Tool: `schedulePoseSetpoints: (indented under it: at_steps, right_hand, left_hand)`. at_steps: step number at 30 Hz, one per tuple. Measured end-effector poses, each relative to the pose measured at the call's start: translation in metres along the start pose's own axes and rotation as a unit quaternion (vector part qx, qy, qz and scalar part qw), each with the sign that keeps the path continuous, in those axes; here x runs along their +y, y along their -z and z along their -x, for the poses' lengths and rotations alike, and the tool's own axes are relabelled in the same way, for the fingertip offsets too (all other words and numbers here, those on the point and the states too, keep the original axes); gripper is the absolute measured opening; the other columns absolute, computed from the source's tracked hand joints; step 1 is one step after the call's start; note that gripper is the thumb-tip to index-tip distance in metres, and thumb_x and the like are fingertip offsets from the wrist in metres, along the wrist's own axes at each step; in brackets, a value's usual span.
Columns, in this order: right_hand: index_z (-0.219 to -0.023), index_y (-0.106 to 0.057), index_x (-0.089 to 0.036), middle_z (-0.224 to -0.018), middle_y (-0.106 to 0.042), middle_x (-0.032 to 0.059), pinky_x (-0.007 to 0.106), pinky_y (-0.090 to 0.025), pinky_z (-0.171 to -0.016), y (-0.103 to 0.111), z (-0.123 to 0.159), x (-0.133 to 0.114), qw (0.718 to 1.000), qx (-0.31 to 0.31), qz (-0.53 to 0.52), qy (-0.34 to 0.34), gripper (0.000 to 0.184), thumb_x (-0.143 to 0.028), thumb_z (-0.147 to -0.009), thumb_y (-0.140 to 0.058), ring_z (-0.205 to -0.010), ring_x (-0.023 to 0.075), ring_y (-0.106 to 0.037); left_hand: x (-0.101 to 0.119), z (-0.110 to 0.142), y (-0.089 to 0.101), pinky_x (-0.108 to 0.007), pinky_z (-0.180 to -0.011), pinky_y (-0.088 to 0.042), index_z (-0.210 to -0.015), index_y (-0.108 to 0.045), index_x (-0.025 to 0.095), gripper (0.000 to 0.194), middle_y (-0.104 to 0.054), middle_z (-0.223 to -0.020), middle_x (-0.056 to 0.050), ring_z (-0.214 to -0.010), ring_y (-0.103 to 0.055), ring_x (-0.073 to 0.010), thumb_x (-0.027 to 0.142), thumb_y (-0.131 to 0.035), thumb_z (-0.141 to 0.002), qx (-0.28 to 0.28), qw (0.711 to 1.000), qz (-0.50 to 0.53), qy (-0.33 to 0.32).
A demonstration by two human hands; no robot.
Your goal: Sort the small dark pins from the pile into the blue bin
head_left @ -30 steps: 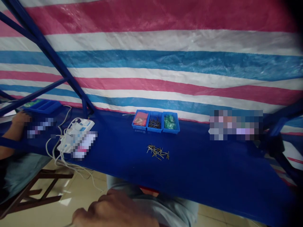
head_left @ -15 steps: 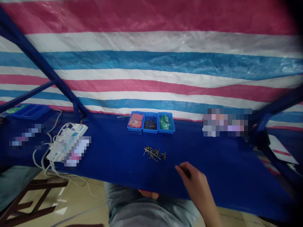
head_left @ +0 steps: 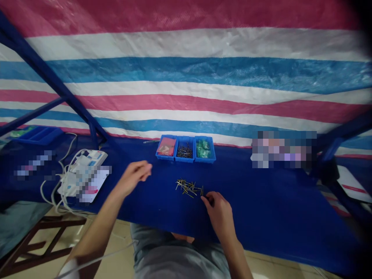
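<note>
A loose pile of thin brass-coloured screws (head_left: 186, 187) lies on the blue tabletop (head_left: 270, 209). At the pile's right end, my right hand (head_left: 220, 213) has thumb and forefinger pinched at the near end of one screw (head_left: 202, 190). My left hand (head_left: 134, 176) hovers over the table left of the pile, its fingers curled together. Whether anything is inside them is hidden. Beyond the hands stand three joined blue bins: the left bin (head_left: 157, 156) with red packets, the middle bin (head_left: 184, 159) with dark screws, the right bin (head_left: 205, 160) with green plastic bags.
A white power strip (head_left: 97, 157) with tangled white cables (head_left: 62, 190) sits to the left. Another blue tray (head_left: 43, 135) stands at the far left. Blue frame bars (head_left: 58, 87) slope at both sides. A striped sheet (head_left: 186, 73) hangs behind the table.
My left hand has come into view from below and reached over the table. My right hand has moved left, up to the end screw of the pile.
</note>
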State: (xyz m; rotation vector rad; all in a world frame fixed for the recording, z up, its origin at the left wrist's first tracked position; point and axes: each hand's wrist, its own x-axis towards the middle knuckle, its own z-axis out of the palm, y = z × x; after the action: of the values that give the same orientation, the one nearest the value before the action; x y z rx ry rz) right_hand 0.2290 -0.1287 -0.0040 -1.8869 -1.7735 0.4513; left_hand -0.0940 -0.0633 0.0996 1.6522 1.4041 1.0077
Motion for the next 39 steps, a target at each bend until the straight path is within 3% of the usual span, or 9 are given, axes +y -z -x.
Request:
schedulePoseSetpoints:
  at_steps: [2, 4, 7, 10, 14, 21, 29, 34, 39]
  right_hand:
    - [-0.082, -0.062, -0.020, -0.077, -0.064, 0.0052, 0.029, -0.038, -0.061, -0.001, -0.003, 0.001, 1.000, -0.002, 0.002, 0.000, 0.030, -0.045, -0.095, -0.050, -0.064, 0.0186, -0.059]
    - [-0.082, -0.062, -0.020, -0.078, -0.064, 0.0051, 0.029, -0.038, -0.061, -0.002, -0.006, 0.003, 1.000, -0.002, 0.005, 0.002, 0.027, -0.042, -0.095, -0.052, -0.064, 0.0185, -0.059]
    - [-0.082, -0.062, -0.020, -0.078, -0.065, 0.0053, 0.030, -0.038, -0.062, -0.003, -0.010, 0.004, 1.000, -0.004, 0.010, 0.004, 0.023, -0.036, -0.095, -0.051, -0.065, 0.0192, -0.060]
    - [-0.083, -0.062, -0.020, -0.081, -0.067, 0.0058, 0.030, -0.038, -0.064, -0.003, -0.013, 0.004, 1.000, -0.014, 0.007, -0.001, 0.021, -0.030, -0.095, -0.048, -0.068, 0.0198, -0.062]
    - [-0.082, -0.063, -0.020, -0.079, -0.069, 0.0059, 0.029, -0.039, -0.064, -0.001, -0.018, 0.005, 0.999, -0.033, 0.002, -0.019, 0.021, -0.030, -0.092, -0.048, -0.069, 0.0202, -0.064]
    - [-0.091, -0.065, -0.020, -0.075, -0.070, 0.0048, 0.028, -0.039, -0.060, 0.002, -0.022, 0.005, 0.999, -0.033, -0.004, -0.013, 0.021, -0.032, -0.090, -0.048, -0.064, 0.0190, -0.064]
    - [-0.087, -0.066, -0.019, -0.080, -0.071, 0.0062, 0.028, -0.043, -0.063, 0.009, -0.048, 0.008, 0.997, -0.047, -0.050, 0.022, 0.022, -0.031, -0.090, -0.048, -0.069, 0.0200, -0.066]
    - [-0.095, -0.066, -0.019, -0.093, -0.071, 0.0068, 0.028, -0.046, -0.076, 0.018, -0.089, -0.017, 0.981, -0.063, -0.101, 0.154, 0.022, -0.028, -0.094, -0.047, -0.081, 0.0187, -0.066]
    - [-0.096, -0.067, -0.019, -0.093, -0.069, 0.0053, 0.026, -0.046, -0.077, 0.011, -0.119, -0.047, 0.954, -0.093, -0.120, 0.260, 0.020, -0.023, -0.095, -0.047, -0.079, 0.0162, -0.064]
  left_hand:
    - [-0.002, -0.024, -0.042, -0.021, -0.051, -0.036, -0.073, -0.066, 0.015, 0.042, -0.054, -0.051, 0.001, -0.050, -0.048, -0.0104, 0.050, -0.054, -0.093, -0.107, 0.994, 0.009, -0.003]
    - [-0.005, -0.043, -0.080, -0.021, -0.054, -0.036, -0.075, -0.067, 0.014, 0.042, -0.056, -0.053, 0.001, -0.051, -0.050, -0.0104, 0.050, -0.054, -0.093, -0.147, 0.988, 0.000, -0.041]
    - [-0.013, -0.064, -0.117, -0.022, -0.053, -0.034, -0.073, -0.067, 0.013, 0.043, -0.055, -0.053, 0.002, -0.049, -0.045, -0.0092, 0.048, -0.054, -0.093, -0.128, 0.986, -0.031, -0.100]
    - [-0.023, -0.073, -0.133, -0.022, -0.054, -0.033, -0.071, -0.067, 0.013, 0.042, -0.052, -0.054, 0.002, -0.051, -0.042, -0.0092, 0.044, -0.052, -0.095, -0.063, 0.987, -0.052, -0.142]
    - [-0.038, -0.071, -0.138, -0.023, -0.055, -0.034, -0.071, -0.067, 0.013, 0.043, -0.050, -0.054, 0.002, -0.051, -0.041, -0.0093, 0.045, -0.051, -0.095, -0.005, 0.989, -0.050, -0.142]
    - [-0.050, -0.064, -0.132, -0.023, -0.055, -0.034, -0.070, -0.066, 0.014, 0.043, -0.046, -0.052, 0.003, -0.050, -0.040, -0.0092, 0.045, -0.051, -0.095, 0.000, 0.987, -0.069, -0.143]
    - [-0.048, -0.063, -0.134, -0.022, -0.057, -0.038, -0.084, -0.072, 0.015, 0.034, -0.060, -0.061, 0.001, -0.052, -0.046, -0.0095, 0.039, -0.051, -0.096, -0.020, 0.984, -0.074, -0.162]
    - [-0.046, -0.061, -0.132, -0.023, -0.064, -0.044, -0.115, -0.070, 0.020, 0.030, -0.071, -0.084, -0.003, -0.056, -0.053, -0.0099, 0.037, -0.054, -0.096, -0.051, 0.978, -0.086, -0.184]
    - [-0.046, -0.061, -0.127, -0.026, -0.076, -0.047, -0.101, -0.072, 0.018, 0.027, -0.071, -0.091, -0.006, -0.077, -0.064, -0.0156, 0.033, -0.050, -0.099, -0.052, 0.974, -0.084, -0.202]
